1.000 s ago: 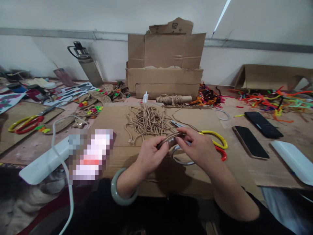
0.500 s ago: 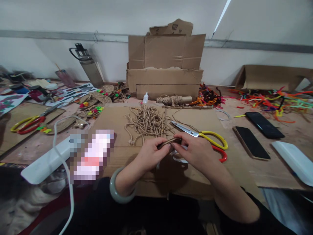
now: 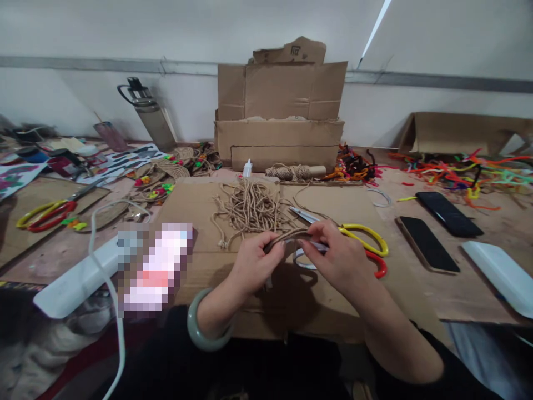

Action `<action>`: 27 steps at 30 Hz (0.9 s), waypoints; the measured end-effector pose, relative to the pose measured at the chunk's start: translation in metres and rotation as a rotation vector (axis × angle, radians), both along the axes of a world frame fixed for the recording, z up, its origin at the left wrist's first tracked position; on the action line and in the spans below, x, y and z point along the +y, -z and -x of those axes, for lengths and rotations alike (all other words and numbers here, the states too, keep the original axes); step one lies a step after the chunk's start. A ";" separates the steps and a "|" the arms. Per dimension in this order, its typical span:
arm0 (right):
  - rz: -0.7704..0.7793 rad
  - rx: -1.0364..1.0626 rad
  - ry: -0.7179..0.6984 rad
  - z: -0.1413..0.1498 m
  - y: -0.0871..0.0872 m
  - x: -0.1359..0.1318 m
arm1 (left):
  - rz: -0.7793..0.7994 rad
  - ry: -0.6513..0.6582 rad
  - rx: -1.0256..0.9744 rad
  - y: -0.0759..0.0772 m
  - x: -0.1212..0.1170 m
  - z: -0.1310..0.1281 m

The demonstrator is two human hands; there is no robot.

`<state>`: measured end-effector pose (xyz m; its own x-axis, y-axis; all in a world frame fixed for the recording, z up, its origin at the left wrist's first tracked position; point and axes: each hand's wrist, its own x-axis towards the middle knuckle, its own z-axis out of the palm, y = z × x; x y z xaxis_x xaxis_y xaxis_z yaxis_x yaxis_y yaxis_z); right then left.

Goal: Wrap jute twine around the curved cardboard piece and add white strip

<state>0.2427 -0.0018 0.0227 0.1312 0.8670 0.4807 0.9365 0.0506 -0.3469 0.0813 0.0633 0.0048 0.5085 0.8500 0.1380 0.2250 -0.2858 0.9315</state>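
A pale wall [image 3: 83, 33] with a grey band running along it closes off the back of the room, and below it a wide wooden surface [image 3: 416, 289] spreads from edge to edge, crowded with craft material. Against the wall at the middle stands a stack of cardboard boxes [image 3: 281, 111], with another flattened box [image 3: 462, 132] lying to the right. A cardboard sheet [image 3: 195, 222] covers the surface in front of the person, and on it lies a loose bundle of jute rope pieces [image 3: 250, 206]. A heap of coloured pipe cleaners [image 3: 466, 169] trails along the right rear, and a grey water bottle [image 3: 147, 114] leans near the wall at the left. Two dark phones [image 3: 437, 219] lie side by side on the right, just beside a white case [image 3: 499, 275]. Scissors with yellow and red handles [image 3: 358, 244] rest on the cardboard close to the hands, and a second pair [image 3: 41, 211] lies well off to the left. Nearest the camera, the left hand [image 3: 254, 264] and right hand [image 3: 337, 258] are both closed in a pinch on a short length of jute rope [image 3: 289, 234], held just above the cardboard sheet between the two hands. A pale green bangle [image 3: 204, 328] circles the left wrist.
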 end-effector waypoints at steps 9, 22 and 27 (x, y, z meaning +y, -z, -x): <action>0.154 0.149 -0.173 -0.001 -0.009 -0.001 | -0.006 -0.016 -0.013 0.000 0.000 0.000; 0.111 0.124 0.074 0.002 -0.005 0.005 | -0.060 0.013 -0.031 -0.003 -0.009 -0.001; 0.158 0.200 0.082 0.002 -0.007 0.005 | -0.083 0.011 -0.025 -0.001 -0.009 -0.001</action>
